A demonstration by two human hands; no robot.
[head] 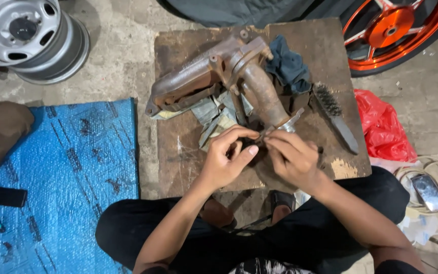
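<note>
- Both hands meet at the board's near middle: left hand (227,158) and right hand (291,158) pinch a small dark piece (251,145), mostly hidden.
- It looks light, stiff; fingertip hold suits.
- Rusty manifold (219,76) just beyond looks heavy.
- Wire brush (334,115) right; wooden board (178,152) has bare room left.

The metal pipe part (219,76) is rusty brown with grey patches, lying on a dark brown wooden board (183,152) scuffed pale at its right near corner. A dark blue rag (287,66) lies by the board's far edge, beside a black wire brush (333,114). The sheet (72,177) left of the board is bright blue with dark smudges. The bag (384,127) is red, one wheel (401,25) orange, the other rim (31,35) silver-grey.
</note>
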